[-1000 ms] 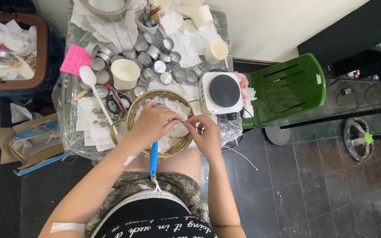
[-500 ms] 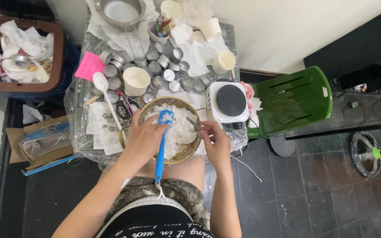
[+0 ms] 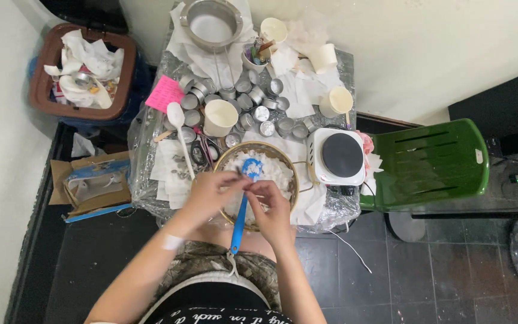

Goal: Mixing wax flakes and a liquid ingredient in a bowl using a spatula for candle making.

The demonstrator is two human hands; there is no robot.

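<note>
The two hands have come closer together since a moment ago: the left hand [image 3: 211,191] and right hand [image 3: 274,207] now both pinch the blue spatula [image 3: 241,207] over the round bowl [image 3: 226,157] of white stuff at the table's near edge. The spatula is long and blue, with its head up over the white stuff. A white cup [image 3: 220,117], little tins [image 3: 259,113] and a white hot plate [image 3: 338,156] sit just behind and beside the bowl.
</note>
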